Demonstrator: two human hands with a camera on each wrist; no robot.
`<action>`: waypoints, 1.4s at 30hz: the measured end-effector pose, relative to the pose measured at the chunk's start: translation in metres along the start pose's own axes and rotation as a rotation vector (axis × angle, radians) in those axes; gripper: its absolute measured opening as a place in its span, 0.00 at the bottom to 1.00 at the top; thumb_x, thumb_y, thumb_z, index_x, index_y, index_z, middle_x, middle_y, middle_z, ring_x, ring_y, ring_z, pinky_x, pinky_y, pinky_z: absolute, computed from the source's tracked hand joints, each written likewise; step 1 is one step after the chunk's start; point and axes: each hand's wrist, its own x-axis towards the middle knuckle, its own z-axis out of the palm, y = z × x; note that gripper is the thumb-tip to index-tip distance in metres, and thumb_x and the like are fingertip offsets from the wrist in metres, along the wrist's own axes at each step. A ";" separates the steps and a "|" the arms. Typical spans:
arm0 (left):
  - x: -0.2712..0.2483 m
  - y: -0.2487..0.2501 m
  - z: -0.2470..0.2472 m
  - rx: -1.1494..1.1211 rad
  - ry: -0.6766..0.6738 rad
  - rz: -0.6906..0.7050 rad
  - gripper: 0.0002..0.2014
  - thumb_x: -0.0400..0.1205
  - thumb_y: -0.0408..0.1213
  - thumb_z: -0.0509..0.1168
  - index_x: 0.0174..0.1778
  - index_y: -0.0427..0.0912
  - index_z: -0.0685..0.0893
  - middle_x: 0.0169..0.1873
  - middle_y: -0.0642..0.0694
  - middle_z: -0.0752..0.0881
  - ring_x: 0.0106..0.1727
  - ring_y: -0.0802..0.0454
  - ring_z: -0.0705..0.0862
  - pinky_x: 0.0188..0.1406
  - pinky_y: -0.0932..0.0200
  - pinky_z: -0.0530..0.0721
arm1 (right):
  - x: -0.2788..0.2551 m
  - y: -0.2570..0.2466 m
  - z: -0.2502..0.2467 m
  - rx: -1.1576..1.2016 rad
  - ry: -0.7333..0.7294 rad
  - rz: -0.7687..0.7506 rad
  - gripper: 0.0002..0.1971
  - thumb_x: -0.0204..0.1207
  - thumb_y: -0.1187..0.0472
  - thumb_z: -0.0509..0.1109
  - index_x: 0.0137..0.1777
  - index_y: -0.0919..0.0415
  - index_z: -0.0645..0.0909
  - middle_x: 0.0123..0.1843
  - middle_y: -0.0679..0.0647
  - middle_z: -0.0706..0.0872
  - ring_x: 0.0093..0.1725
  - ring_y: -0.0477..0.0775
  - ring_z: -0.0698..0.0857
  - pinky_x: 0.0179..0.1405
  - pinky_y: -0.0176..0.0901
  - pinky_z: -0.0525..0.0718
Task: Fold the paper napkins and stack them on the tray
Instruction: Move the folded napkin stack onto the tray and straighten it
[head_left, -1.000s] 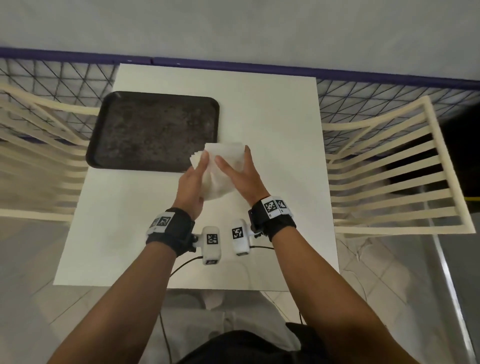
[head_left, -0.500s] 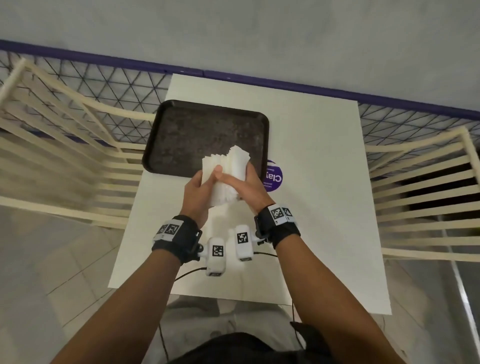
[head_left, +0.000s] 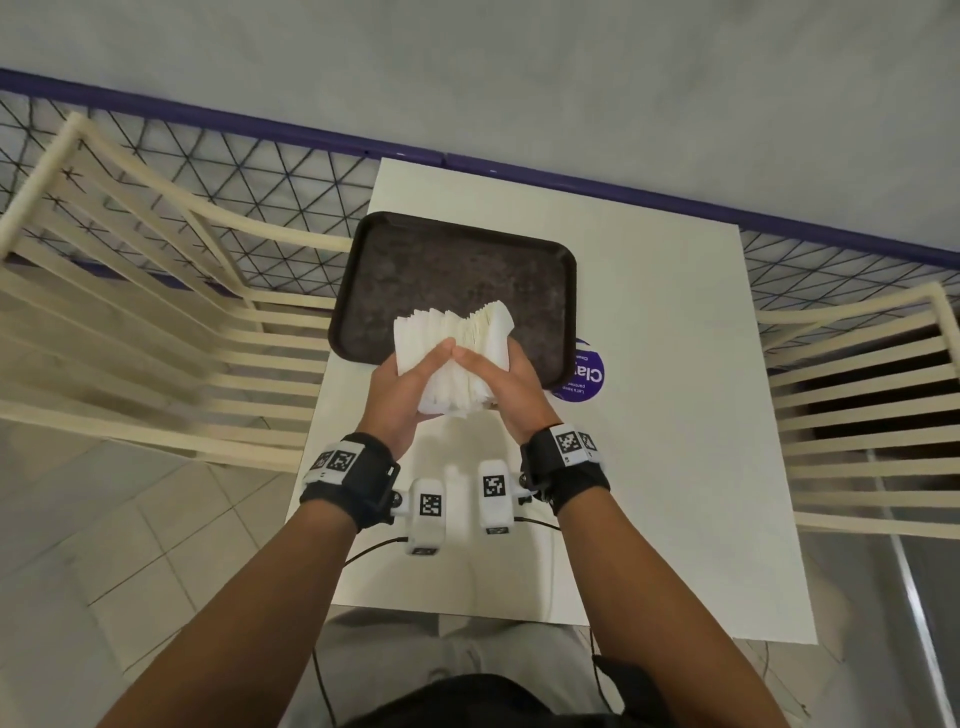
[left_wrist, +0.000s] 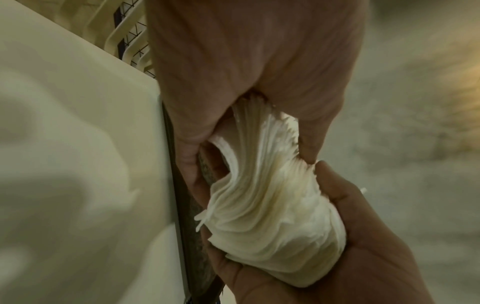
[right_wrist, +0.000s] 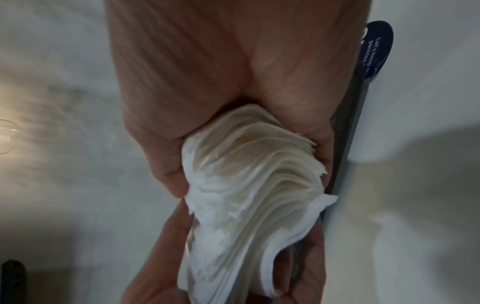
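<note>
A thick stack of white paper napkins is held up between both hands above the near edge of the dark brown tray. My left hand grips its left side, thumb on top. My right hand grips the right side, and the two thumbs meet over the middle. The sheets fan apart at the far end. In the left wrist view the napkin stack bends between the two palms. The right wrist view shows the napkin stack squeezed the same way. The tray holds nothing.
The white table carries a round purple sticker just right of the tray. Cream slatted chairs stand on both sides. A wire mesh fence with a purple rail runs behind the table.
Both hands have lifted the napkin stack off the table and carried it forward over the tray's near edge. The purple sticker beneath is uncovered. The head view has shifted left.
</note>
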 end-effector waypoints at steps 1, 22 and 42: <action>0.003 0.001 -0.001 0.002 0.016 -0.003 0.21 0.82 0.46 0.76 0.71 0.48 0.85 0.60 0.48 0.92 0.61 0.47 0.91 0.56 0.39 0.92 | 0.003 0.001 0.000 -0.005 0.023 0.008 0.42 0.63 0.41 0.86 0.77 0.47 0.74 0.66 0.50 0.88 0.64 0.55 0.89 0.61 0.60 0.89; 0.044 -0.008 -0.004 0.335 0.085 0.126 0.27 0.73 0.51 0.82 0.68 0.53 0.86 0.58 0.53 0.92 0.61 0.52 0.90 0.61 0.44 0.90 | 0.033 0.000 -0.012 0.012 -0.062 0.152 0.39 0.64 0.44 0.86 0.74 0.48 0.76 0.62 0.49 0.91 0.59 0.53 0.91 0.57 0.64 0.90; 0.167 0.024 -0.062 0.530 0.322 -0.054 0.28 0.79 0.43 0.77 0.75 0.43 0.80 0.67 0.45 0.86 0.66 0.42 0.85 0.70 0.41 0.83 | 0.079 0.003 -0.052 0.395 0.149 0.282 0.30 0.73 0.59 0.79 0.74 0.63 0.76 0.59 0.64 0.85 0.60 0.66 0.87 0.63 0.72 0.84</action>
